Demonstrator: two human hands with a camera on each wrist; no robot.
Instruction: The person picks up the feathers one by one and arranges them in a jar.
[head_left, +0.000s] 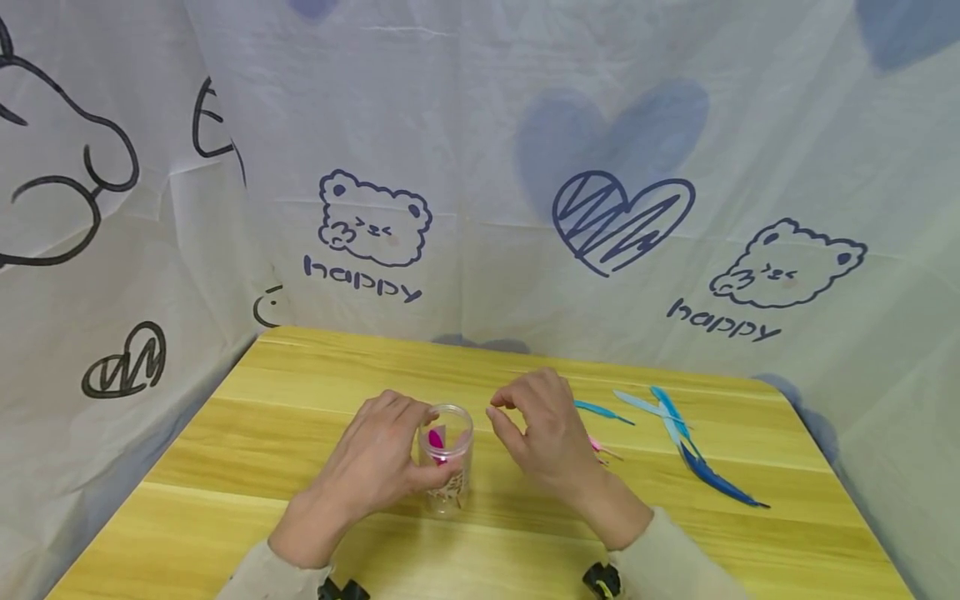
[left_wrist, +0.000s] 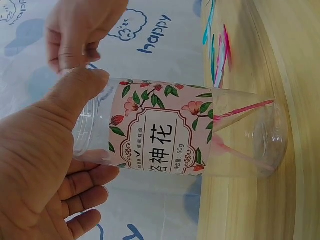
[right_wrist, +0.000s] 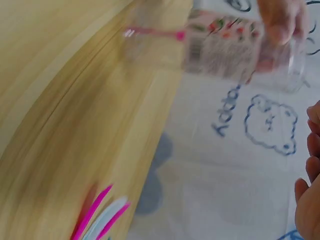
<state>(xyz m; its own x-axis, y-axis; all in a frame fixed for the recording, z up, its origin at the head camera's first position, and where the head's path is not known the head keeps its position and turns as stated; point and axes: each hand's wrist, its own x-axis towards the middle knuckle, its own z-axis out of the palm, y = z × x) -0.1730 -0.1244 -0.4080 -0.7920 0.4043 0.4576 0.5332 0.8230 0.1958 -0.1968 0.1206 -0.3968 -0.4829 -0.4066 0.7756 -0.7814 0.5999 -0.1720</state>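
A clear plastic jar [head_left: 447, 487] stands upright on the table, its mouth uncovered. My left hand [head_left: 378, 446] grips it near the rim, thumb on one side and fingers on the other. The left wrist view shows a pink flowered label [left_wrist: 160, 127] round the jar and pink feathers [left_wrist: 242, 109] inside, their quills reaching the bottom. Just right of the jar's mouth, my right hand [head_left: 543, 429] hovers with thumb and forefinger bent toward each other. Nothing shows between them. In the right wrist view only the right fingers [right_wrist: 312, 155] appear at the edge.
Blue and light-blue feathers [head_left: 712, 475] lie on the wooden table [head_left: 300, 375] to the right. A short teal feather [head_left: 603, 410] and a pink one [head_left: 596, 446] lie partly behind the right hand. A printed white cloth [head_left: 480, 275] hangs behind the table and at the left.
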